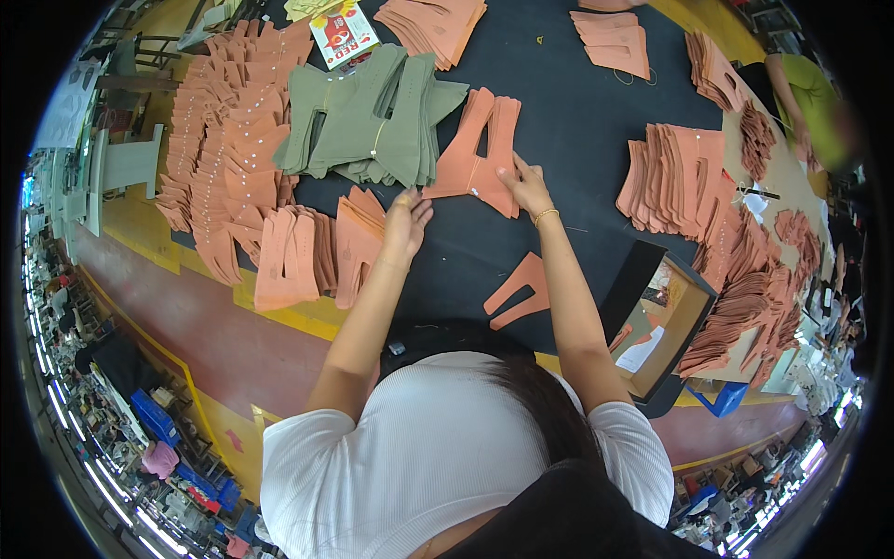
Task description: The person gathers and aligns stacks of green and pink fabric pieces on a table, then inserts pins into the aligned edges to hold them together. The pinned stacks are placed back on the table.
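Observation:
On the dark table in front of me lies a bundle of orange shoe-upper-like cut pieces (456,171), with a slot near the top and a thin tie across its middle. My right hand (530,192) grips its right edge, thumb on top. The curled fingers of my left hand (406,224) pinch its lower left corner. Touching its left side is a pile of green cut pieces (372,130), tied in bundles. Nearer me, by my right forearm, a single slotted orange piece (521,291) lies flat.
Overlapping orange bundles (223,149) cover the table's left end. Orange stacks (672,182) stand at right. An open black box (684,307) with scraps and paper sits by my right elbow. A printed carton (343,35) lies at the back. Another person's arm (792,102) is far right.

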A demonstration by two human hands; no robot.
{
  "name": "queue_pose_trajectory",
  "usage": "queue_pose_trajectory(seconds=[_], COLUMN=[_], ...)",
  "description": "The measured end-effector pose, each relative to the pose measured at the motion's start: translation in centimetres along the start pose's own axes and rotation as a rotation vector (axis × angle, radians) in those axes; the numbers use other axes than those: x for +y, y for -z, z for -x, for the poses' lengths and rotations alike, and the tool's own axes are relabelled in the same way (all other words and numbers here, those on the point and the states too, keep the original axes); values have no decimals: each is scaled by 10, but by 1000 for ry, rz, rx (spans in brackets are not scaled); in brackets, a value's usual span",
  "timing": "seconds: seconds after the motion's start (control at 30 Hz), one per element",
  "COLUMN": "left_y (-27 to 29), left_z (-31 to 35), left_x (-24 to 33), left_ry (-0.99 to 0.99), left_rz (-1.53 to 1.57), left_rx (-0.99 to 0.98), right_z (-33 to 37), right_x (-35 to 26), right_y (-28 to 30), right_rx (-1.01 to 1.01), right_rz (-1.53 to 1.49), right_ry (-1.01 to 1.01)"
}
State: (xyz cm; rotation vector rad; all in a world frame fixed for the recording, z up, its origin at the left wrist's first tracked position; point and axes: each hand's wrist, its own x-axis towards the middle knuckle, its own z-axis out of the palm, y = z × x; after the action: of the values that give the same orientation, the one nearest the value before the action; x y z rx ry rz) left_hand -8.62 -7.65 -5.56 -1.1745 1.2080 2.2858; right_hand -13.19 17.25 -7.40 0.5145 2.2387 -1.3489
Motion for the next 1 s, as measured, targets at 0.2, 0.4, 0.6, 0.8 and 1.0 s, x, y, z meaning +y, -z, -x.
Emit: queue_pose_trajectory(seconds=[0.2,0.4,0.6,0.8,1.0], left_y=[-20,-34,-32,-30,-31], left_z=[-35,-26,-32,-39,-35], left_x=[10,6,6,8,26], left_ry=[51,-15,118,55,191], left_rz=[290,258,237,429,477], left_rx=[-81,-218,-27,-191,-226], right_z=[9,15,20,21,19], right_x=[-1,9,8,7,9], right_y=[3,19,19,16,15], right_rx=[59,108,115,131,150], right_rz=[39,121,157,69,107], right_ry=[-14,-9,35,55,63])
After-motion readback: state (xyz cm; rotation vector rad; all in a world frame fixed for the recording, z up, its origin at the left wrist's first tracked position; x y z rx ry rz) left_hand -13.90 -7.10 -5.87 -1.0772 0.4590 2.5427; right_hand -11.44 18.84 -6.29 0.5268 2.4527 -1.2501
